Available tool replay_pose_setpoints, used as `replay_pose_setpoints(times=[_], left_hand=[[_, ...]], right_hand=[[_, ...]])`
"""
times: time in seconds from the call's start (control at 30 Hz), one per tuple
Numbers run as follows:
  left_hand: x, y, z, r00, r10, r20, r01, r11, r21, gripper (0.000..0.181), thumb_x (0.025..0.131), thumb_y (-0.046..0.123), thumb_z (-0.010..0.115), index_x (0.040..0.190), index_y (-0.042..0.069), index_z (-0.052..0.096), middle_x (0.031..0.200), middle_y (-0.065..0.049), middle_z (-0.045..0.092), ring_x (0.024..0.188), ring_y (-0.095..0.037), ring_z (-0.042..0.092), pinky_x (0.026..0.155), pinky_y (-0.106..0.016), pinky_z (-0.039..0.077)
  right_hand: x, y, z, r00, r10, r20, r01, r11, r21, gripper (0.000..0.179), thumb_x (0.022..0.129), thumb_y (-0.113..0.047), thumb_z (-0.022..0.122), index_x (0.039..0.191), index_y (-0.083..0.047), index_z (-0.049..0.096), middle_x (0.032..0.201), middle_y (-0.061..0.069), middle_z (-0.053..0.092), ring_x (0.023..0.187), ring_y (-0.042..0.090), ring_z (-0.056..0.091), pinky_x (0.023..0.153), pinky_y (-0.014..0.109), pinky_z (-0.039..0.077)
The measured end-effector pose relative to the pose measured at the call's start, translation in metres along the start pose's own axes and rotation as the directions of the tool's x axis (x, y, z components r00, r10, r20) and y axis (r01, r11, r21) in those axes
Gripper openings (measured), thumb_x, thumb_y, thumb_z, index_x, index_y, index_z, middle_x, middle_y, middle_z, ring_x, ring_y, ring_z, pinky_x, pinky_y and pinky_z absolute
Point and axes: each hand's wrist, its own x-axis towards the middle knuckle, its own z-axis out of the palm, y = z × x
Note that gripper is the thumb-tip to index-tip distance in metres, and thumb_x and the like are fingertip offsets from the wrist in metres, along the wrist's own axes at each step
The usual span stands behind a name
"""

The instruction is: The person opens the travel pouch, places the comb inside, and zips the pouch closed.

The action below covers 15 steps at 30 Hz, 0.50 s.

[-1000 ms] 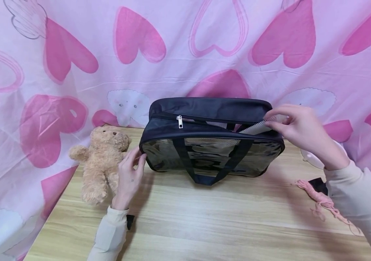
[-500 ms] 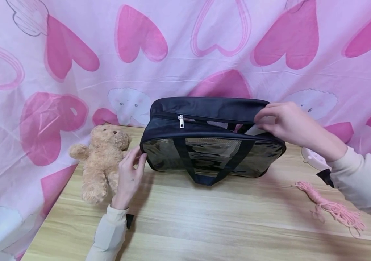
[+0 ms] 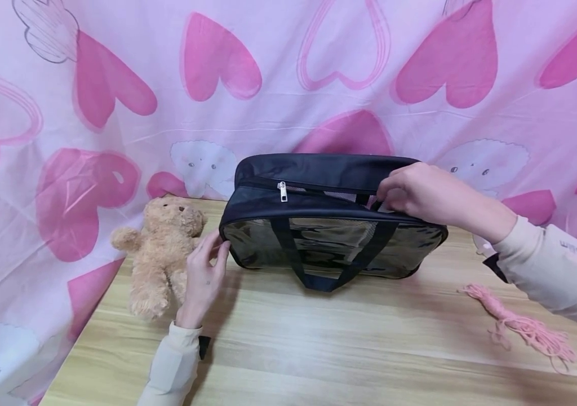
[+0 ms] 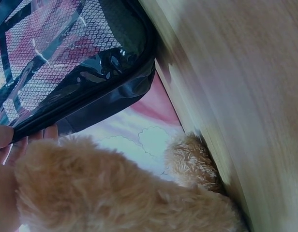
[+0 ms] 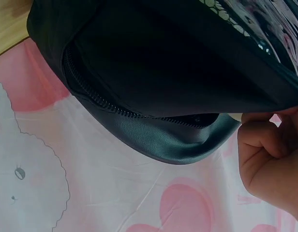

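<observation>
A black bag with clear panels and strap handles stands upright on the table, its top zipper partly undone. My left hand pinches its left edge, thumb in front and fingertips behind, as the left wrist view shows. Beside that hand sits a brown teddy bear. My right hand is at the right part of the zip opening, fingers bent and tips hidden at the edge. A sliver of something pale shows beside those fingers; I cannot tell what they hold. The silver zipper pull lies at the left.
A hank of pink cord lies on the wooden table at the right. Behind the right forearm, a white round item is mostly hidden. A pink heart-patterned curtain hangs behind the bag.
My right hand has moved left along the zip opening. The pale piece with a toothed edge seen at its fingers earlier is now out of sight in the head view. My left hand stays put.
</observation>
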Motion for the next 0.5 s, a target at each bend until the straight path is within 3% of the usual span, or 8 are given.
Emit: replay_pose_setpoints(times=[0.13, 0.37, 0.5], left_hand=[[-0.001, -0.003, -0.001, 1.0, -0.005, -0.001, 0.005, 1.0, 0.002, 0.026, 0.08, -0.021, 0.06, 0.104, -0.012, 0.062, 0.09, -0.023, 0.065, 0.08, -0.033, 0.064, 0.074, -0.022, 0.056], [-0.011, -0.031, 0.002, 1.0, -0.029, 0.0, 0.029, 1.0, -0.002, 0.026, 0.084, -0.014, 0.062, 0.109, -0.005, 0.064, 0.092, -0.017, 0.067, 0.081, -0.026, 0.065, 0.074, -0.022, 0.056], [-0.012, -0.037, 0.002, 1.0, -0.029, 0.004, 0.029, 0.999, -0.019, 0.027, 0.086, -0.01, 0.062, 0.111, -0.001, 0.065, 0.094, -0.013, 0.067, 0.083, -0.022, 0.065, 0.075, -0.021, 0.055]], right_hand=[[0.002, -0.001, 0.001, 1.0, -0.003, -0.015, 0.003, 1.0, -0.01, 0.023, 0.077, 0.002, 0.071, 0.081, -0.02, 0.07, 0.08, -0.009, 0.067, 0.072, 0.009, 0.061, 0.065, 0.035, 0.053], [0.003, -0.001, 0.003, 0.999, -0.018, -0.028, 0.018, 1.0, -0.003, 0.027, 0.076, 0.004, 0.07, 0.079, -0.022, 0.069, 0.081, -0.013, 0.067, 0.072, 0.005, 0.059, 0.065, 0.032, 0.052], [0.005, -0.001, 0.003, 0.998, -0.044, -0.036, 0.044, 0.999, -0.006, 0.027, 0.076, 0.002, 0.071, 0.079, -0.024, 0.069, 0.082, -0.018, 0.067, 0.072, 0.002, 0.058, 0.064, 0.028, 0.051]])
